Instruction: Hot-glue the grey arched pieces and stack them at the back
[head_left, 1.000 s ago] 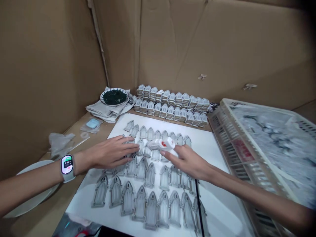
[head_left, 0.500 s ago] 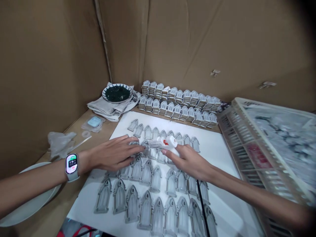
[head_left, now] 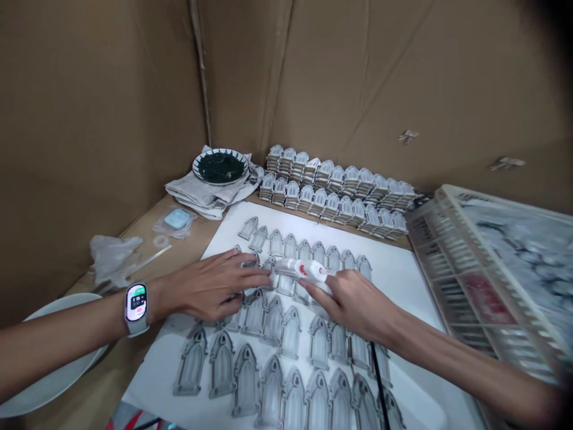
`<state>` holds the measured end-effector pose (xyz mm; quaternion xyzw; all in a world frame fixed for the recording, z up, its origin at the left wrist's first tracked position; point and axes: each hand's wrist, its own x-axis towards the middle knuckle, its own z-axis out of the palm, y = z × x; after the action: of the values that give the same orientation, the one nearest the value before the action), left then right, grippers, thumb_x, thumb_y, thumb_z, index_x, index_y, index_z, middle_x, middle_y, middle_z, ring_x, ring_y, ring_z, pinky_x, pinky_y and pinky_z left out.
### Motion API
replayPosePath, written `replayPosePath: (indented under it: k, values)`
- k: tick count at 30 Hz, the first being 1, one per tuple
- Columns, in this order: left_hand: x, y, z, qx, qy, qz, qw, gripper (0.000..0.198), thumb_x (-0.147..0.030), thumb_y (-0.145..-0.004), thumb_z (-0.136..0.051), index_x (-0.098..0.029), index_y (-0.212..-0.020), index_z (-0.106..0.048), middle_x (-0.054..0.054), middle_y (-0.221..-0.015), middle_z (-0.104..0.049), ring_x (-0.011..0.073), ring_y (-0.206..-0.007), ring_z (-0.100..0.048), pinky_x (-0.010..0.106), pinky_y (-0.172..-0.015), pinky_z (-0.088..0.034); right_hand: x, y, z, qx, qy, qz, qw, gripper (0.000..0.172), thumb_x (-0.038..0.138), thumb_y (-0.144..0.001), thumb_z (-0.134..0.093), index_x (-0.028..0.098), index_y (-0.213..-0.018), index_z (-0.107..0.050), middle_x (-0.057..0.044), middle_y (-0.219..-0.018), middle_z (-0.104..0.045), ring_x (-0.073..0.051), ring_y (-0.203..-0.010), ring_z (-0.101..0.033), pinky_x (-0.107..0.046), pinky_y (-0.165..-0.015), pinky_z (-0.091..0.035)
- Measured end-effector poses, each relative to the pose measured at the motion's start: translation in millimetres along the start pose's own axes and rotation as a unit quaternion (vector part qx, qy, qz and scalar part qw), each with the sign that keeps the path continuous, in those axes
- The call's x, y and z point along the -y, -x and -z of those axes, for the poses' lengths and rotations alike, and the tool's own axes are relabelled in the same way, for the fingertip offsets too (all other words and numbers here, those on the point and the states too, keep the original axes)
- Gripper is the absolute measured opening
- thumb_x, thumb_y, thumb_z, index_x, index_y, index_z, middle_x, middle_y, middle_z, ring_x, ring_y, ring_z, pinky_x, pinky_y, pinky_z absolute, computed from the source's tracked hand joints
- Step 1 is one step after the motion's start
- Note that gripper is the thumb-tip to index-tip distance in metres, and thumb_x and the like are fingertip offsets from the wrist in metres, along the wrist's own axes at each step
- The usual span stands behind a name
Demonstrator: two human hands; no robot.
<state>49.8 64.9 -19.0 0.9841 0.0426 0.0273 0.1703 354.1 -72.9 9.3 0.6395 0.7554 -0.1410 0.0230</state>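
Observation:
My right hand (head_left: 353, 301) is closed round a white hot glue gun (head_left: 290, 267) with an orange mark. Its front end points left, close to the fingertips of my left hand. A black cord (head_left: 380, 382) trails down below my right wrist. My left hand (head_left: 215, 283) is stretched out palm down over the grey arch-shaped window pieces, its fingers apart and their tips on or just above one piece (head_left: 269, 264). Rows of similar arched pieces (head_left: 272, 391) lie flat on the white board (head_left: 152, 382), several of them hidden under both hands.
Stacks of arched pieces (head_left: 320, 200) stand in two rows behind the board. A patterned plate (head_left: 197, 170) with dark contents rests on folded cloth (head_left: 188, 194). Right of the board stands a plastic crate (head_left: 430, 239). Plastic wrap (head_left: 111, 257) and a white dish (head_left: 58, 382) are at left.
The view has shifted slightly, so the scene sits a little further right. The glue gun stays between my hands near the same pieces, and my left hand remains stretched out.

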Motion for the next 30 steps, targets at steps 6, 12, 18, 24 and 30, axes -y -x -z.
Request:
replayPosePath:
  k: [6,12,18,24,30]
  values:
    - [-1.5,-2.9,-2.3,-0.004,-0.016,0.003,1.000,0.068,-0.022,-0.090,-0.061,-0.025,-0.157,-0.052,0.008,-0.153,-0.069,0.0372,-0.143,-0.056,0.053,-0.119,-0.044,18.7,-16.8,40.1,0.042,0.048,-0.029,0.998,0.057,0.054,-0.119,-0.039,0.018,-0.095,-0.076,-0.014,-0.077,-0.077,-0.031,-0.072,-0.076,-0.037,-0.064,-0.036]
    - [0.3,1.7,-4.4,-0.002,-0.023,0.025,0.999,0.068,-0.022,-0.094,-0.057,-0.021,-0.161,-0.049,0.015,-0.152,-0.067,0.0376,-0.148,-0.054,0.054,-0.121,-0.044,43.8,-45.8,88.7,0.123,0.065,-0.022,0.990,0.051,0.053,-0.114,-0.046,0.017,-0.097,-0.078,-0.019,-0.091,-0.081,-0.033,-0.084,-0.076,-0.039,-0.069,-0.042]
    - [2.4,8.0,-12.1,0.008,-0.056,0.038,0.998,0.074,-0.024,-0.095,-0.057,-0.018,-0.167,-0.039,0.023,-0.155,-0.060,0.0395,-0.155,-0.049,0.058,-0.125,-0.042,29.8,-39.0,100.3,0.143,-0.011,-0.031,0.989,0.052,0.062,-0.110,-0.049,0.023,-0.078,-0.064,-0.010,-0.081,-0.074,-0.024,-0.073,-0.068,-0.036,-0.065,-0.040]
    - [9.8,0.0,-9.3,-0.036,0.014,0.030,0.999,0.065,-0.015,-0.090,-0.055,-0.023,-0.155,-0.047,0.012,-0.147,-0.063,0.0324,-0.146,-0.051,0.047,-0.124,-0.042,-3.3,15.7,64.5,0.095,-0.176,-0.133,0.971,0.075,0.091,-0.101,-0.043,0.026,-0.064,-0.047,0.000,-0.061,-0.052,-0.018,-0.057,-0.052,-0.034,-0.058,-0.040]
    - [22.5,-6.3,-5.1,-0.030,0.030,0.007,0.999,0.060,-0.013,-0.092,-0.054,-0.025,-0.151,-0.050,0.010,-0.143,-0.065,0.0313,-0.146,-0.050,0.046,-0.124,-0.038,-3.3,31.5,10.7,0.081,-0.235,-0.130,0.960,0.074,0.093,-0.100,-0.037,0.028,-0.064,-0.042,0.003,-0.060,-0.040,-0.017,-0.059,-0.041,-0.034,-0.058,-0.034]
